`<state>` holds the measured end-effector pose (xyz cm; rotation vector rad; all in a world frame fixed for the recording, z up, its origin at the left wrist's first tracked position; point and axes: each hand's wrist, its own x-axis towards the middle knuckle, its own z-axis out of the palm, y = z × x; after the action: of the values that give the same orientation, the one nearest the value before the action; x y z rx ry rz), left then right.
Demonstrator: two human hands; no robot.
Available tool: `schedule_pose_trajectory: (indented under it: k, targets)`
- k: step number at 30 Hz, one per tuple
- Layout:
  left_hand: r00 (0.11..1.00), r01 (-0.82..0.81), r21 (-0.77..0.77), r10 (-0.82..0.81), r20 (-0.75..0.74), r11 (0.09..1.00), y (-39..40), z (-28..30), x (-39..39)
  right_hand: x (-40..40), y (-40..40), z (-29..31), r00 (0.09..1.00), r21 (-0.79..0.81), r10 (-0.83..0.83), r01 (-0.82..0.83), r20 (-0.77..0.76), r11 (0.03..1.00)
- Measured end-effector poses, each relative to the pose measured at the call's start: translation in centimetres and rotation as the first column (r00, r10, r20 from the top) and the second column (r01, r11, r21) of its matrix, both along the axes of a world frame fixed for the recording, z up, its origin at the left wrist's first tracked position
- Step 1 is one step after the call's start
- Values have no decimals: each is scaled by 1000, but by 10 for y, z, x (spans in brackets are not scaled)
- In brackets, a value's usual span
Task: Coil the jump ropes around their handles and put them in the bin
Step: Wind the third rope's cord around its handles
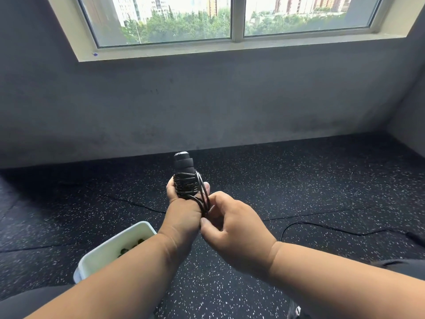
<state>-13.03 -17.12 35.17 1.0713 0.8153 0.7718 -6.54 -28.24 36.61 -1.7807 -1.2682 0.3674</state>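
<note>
On my feed, low at the left, I see the white bin [128, 240] standing on the black speckled floor [299, 180], its far corner partly hidden behind the left forearm; a few small dark pieces lie inside it, too little of them showing for me to tell what they are. Just right of the bin, the left hand [184, 210] is raised in front of me and its grip is wrapped around the black jump rope handle [184, 164], which stands nearly upright with its capped end pointing up toward the wall. Several turns of black rope [186, 184] are wound snugly around the handle just above the fingers, and a few looser loops hang off the right side of the coil. The right hand [232, 224] sits touching the left one, its grip pinching those loose loops between thumb and fingertips at the base of the handle. Further right, another black cord [345, 230] trails in a curve across the floor toward the edge of the view, well apart from both hands. Above it all a wide window [232, 19] looks out on trees and buildings.
</note>
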Motion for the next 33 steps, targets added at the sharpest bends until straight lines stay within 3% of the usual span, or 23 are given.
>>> schedule_pose_trajectory:
  k: [10,16,24,33]
  targets:
    - [993,80,-74,-72,98,994,-15,5,-2,0,4,-7,976,94,-142,159,-168,983]
    - [989,56,-70,-46,139,996,-13,8,-4,1,3,0,994,84,-106,105,7,991]
    - [990,18,-17,-15,142,1000,-12,2,-1,0,10,-3,991,137,-76,91,-110,986]
    - [987,5,54,-13,160,999,-12,1,3,7,10,-7,992,196,-111,122,-67,973]
